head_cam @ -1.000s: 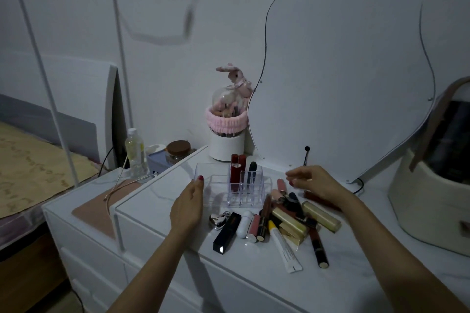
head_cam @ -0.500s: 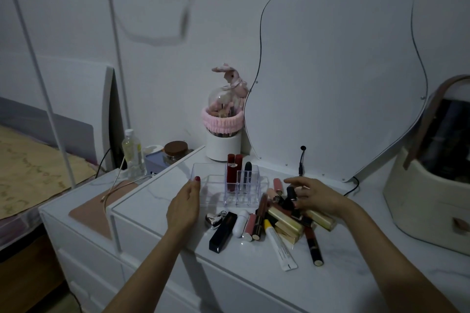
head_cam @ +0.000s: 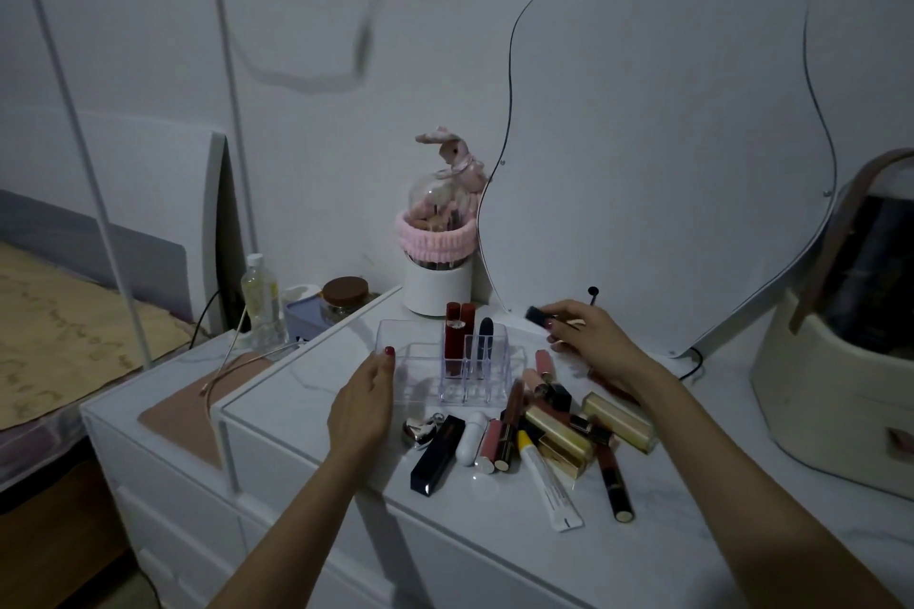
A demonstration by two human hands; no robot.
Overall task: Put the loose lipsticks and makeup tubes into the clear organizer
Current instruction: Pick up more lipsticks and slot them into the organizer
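The clear organizer [head_cam: 410, 363] stands on the white dresser top, with two red lipsticks [head_cam: 457, 331] and a dark one [head_cam: 485, 334] upright in its slots. My left hand [head_cam: 363, 403] rests flat against its front left side. My right hand [head_cam: 591, 341] is raised just right of the organizer and pinches a small dark lipstick [head_cam: 536, 313]. A pile of loose lipsticks and tubes [head_cam: 554, 425] lies in front of and right of the organizer, including a black lipstick [head_cam: 437, 455], a white tube [head_cam: 549, 485] and a gold case [head_cam: 618, 420].
A white pot with a pink band and glass dome [head_cam: 437, 257] stands behind the organizer, next to a wavy mirror [head_cam: 658, 153]. A cream case [head_cam: 836, 391] sits at the right. A bottle [head_cam: 259, 302] and a jar [head_cam: 346, 297] stand on the lower left cabinet. A silver heart charm [head_cam: 420, 430] lies by my left hand.
My right hand dipped into the pile, took hold of a small dark lipstick, and lifted it up toward the organizer. My left hand stayed by the organizer.
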